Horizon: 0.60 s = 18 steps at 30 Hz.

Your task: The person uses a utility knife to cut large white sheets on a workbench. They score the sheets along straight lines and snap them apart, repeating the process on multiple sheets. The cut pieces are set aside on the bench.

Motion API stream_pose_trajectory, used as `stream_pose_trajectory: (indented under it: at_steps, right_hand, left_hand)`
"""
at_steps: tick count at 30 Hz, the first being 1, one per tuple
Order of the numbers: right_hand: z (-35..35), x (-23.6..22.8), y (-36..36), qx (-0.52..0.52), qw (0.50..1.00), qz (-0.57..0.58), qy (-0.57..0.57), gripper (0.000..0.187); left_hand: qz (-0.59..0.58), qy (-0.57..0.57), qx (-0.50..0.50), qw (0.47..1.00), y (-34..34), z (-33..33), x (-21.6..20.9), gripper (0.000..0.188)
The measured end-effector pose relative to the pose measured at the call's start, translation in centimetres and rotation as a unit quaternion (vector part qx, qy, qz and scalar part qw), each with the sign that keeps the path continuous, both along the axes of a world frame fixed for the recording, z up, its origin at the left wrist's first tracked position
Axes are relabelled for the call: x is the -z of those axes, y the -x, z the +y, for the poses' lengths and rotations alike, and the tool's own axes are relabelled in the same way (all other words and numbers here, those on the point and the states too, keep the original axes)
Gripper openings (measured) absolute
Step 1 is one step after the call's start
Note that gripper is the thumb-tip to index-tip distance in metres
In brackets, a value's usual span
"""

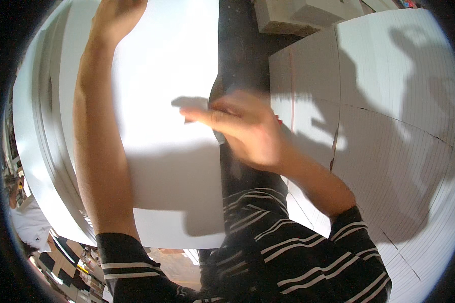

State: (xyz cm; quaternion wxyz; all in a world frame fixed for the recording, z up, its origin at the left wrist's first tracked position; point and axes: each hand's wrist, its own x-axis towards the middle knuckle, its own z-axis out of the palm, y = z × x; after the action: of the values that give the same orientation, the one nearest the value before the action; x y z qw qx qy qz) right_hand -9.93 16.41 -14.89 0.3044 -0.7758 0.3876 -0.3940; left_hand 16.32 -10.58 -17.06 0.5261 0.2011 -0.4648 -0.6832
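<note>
Large white paper sheets [177, 177] lie in front of me, their right edge running up the middle of the view. Over their far left part reaches my left hand [119, 17]. The top of the view cuts off its fingers, so its grip is hidden. My right hand [253, 131], blurred by motion, is at the sheets' right edge. Its thumb stretches over the top sheet while its other fingers curl at the edge, where the paper bends. The hand appears closed on this edge; how many sheets it holds cannot be made out.
On the right stand big stacks of paper [379, 151] with thin layered lines. Pale blocks [303, 15] sit at the far side, beyond a dark gap [245, 45]. At lower left another person in a white top [30, 224] shows near the rim.
</note>
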Motion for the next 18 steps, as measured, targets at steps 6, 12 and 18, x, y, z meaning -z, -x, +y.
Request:
stream_pose_trajectory:
  at_steps: [6,12,18]
  right_hand:
    - [-0.3,-2.9,5.0,-0.239,0.96,0.143,-0.032,0.058]
    - [-2.5,1.6,4.6,-0.062,0.993,-0.082,-0.058,0.045]
    - [-1.0,3.5,-1.0,0.154,0.962,-0.226,0.022,0.046]
  left_hand:
    - [0.038,-0.086,-0.079,0.992,0.5,-0.1,0.3,0.053]
    - [-0.112,0.003,-0.027,0.993,1.4,0.3,-0.5,0.05]
    - [-0.667,0.354,-0.222,0.617,2.6,2.9,-3.1,0.039]
